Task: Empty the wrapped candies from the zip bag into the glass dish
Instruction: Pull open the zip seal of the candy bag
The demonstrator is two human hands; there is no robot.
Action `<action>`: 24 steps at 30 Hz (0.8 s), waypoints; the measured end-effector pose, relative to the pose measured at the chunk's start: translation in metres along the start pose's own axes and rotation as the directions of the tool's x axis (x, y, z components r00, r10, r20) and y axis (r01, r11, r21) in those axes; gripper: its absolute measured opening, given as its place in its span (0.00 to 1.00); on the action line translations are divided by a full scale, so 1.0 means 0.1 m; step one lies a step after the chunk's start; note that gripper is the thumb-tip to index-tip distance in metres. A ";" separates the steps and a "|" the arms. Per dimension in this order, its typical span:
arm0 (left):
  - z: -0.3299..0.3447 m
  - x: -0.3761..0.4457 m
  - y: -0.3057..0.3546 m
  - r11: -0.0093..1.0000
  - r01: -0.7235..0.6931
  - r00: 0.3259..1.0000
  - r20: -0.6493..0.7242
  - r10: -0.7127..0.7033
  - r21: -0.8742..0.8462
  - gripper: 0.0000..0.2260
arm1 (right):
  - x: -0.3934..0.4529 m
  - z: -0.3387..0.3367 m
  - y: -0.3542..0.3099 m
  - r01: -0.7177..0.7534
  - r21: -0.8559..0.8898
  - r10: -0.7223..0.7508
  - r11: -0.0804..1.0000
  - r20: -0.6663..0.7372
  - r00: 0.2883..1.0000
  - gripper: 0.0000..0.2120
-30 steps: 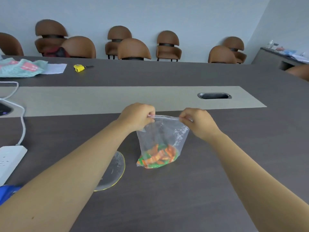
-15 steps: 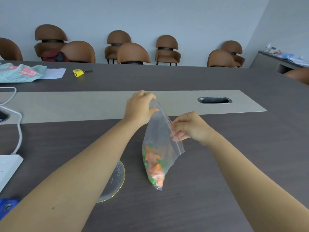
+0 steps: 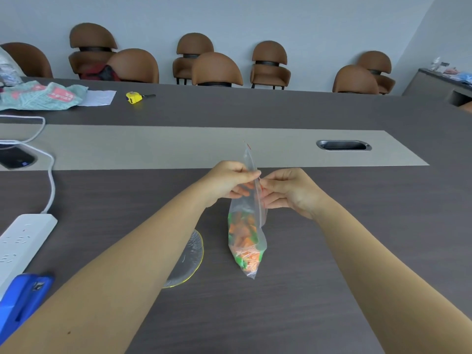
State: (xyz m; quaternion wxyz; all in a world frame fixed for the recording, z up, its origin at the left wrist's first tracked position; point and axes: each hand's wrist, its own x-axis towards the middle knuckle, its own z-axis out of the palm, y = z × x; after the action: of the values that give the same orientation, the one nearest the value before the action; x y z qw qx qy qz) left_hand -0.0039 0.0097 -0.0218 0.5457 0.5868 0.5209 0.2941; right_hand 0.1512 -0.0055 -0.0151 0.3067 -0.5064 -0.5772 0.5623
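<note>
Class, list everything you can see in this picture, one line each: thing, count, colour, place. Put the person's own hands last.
zip bag: one, clear, held upright above the table's near part
wrapped candies: many, orange and green, in the bag's lower part
glass dish: one, clear with a yellow rim, on the table, partly hidden by the left forearm
table: one, dark with a pale centre strip
power strip: one, white, left edge
stapler: one, blue, bottom left
tape measure: one, yellow, far left
chairs: several, brown, along the wall
left hand: pinching the bag's top
right hand: pinching the bag's top
</note>
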 end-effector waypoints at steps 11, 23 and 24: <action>0.02 0.00 -0.02 0.999 0.035 0.999 0.035 -0.034 -0.017 0.08 | -0.02 0.02 0.06 -0.001 -0.050 -0.002 0.999 -0.056 0.998 0.12; 0.06 0.02 -0.10 0.992 0.025 0.998 0.062 -0.017 -0.122 0.10 | -0.03 0.02 0.08 0.028 -0.040 -0.032 0.999 -0.094 0.995 0.08; 0.06 0.02 -0.10 0.991 0.024 0.998 0.068 -0.015 -0.134 0.10 | -0.02 0.02 0.09 0.030 -0.028 -0.033 0.999 -0.094 0.995 0.09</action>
State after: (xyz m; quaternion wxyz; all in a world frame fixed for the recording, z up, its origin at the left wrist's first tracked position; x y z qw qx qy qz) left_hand -0.0007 0.0082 -0.0329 0.6041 0.5529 0.4871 0.3035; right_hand 0.1527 -0.0095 -0.0233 0.3357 -0.5272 -0.5776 0.5252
